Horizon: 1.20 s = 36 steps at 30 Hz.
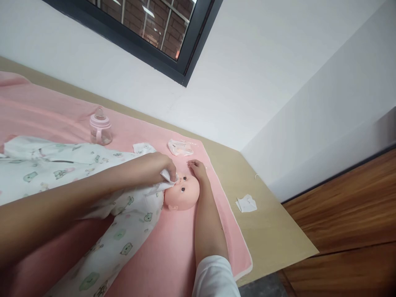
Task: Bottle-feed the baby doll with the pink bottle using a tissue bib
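A baby doll (185,196) lies on its back on a pink blanket (154,247), dressed in a white sleepsuit (136,225) with green animal prints. My left hand (162,167) pinches a white tissue (168,178) against the doll's mouth and chin, covering the lower face. Beyond the top of the doll's head, my right hand (198,168) rests by the far side of the head. Its fingers are loosely stretched out and hold nothing; the forearm runs alongside the crown.
A pink-lidded baby bottle (100,128) stands upright at the back left of the blanket. Behind the doll lie a clear plastic packet (180,147) and a patterned cloth piece (144,148). A crumpled tissue (246,203) is on the wooden table (269,231), which meets the wall.
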Available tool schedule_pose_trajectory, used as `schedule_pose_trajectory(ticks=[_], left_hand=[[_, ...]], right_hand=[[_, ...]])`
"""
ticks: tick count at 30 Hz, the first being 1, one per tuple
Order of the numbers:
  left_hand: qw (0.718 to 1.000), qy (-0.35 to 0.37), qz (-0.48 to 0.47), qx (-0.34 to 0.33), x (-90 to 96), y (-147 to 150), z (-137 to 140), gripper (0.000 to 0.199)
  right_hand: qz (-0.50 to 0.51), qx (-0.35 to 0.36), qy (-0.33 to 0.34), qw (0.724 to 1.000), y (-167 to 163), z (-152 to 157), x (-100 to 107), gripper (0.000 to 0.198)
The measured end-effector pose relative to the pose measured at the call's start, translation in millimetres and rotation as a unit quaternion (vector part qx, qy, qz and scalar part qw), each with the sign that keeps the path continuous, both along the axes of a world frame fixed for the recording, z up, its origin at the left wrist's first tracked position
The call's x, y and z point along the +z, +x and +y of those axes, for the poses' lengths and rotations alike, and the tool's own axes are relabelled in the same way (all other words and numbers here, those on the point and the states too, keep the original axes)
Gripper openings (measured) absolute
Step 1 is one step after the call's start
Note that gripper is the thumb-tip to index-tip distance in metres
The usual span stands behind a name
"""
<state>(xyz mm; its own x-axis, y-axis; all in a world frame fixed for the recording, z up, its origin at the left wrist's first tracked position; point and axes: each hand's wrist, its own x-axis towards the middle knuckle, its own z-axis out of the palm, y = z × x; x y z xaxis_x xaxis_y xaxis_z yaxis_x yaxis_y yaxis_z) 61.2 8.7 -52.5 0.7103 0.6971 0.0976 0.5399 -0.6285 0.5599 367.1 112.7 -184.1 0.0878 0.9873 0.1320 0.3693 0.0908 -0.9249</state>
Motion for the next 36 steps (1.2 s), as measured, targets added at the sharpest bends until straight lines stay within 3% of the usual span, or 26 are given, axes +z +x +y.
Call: schedule_pose_trajectory(ticks=[6, 11, 17, 36], left_hand=[[1.000, 0.027, 0.008, 0.000, 2.4, 2, -1, 0.031], [1.000, 0.021, 0.010, 0.008, 5.2, 2, -1, 0.023], [0.999, 0.022, 0.030, 0.015, 9.2, 1, -3, 0.029], [0.998, 0.041, 0.028, 0.035, 11.0, -2, 3, 0.023]], right_hand=[[-0.009, -0.001, 0.002, 1.000, 0, 0, 0, 0.018], [-0.001, -0.005, -0.003, 1.000, 0, 1, 0, 0.017], [0.002, -0.005, -0.004, 1.000, -1, 1, 1, 0.016], [-0.004, -0.006, -0.006, 1.000, -2, -3, 3, 0.018]])
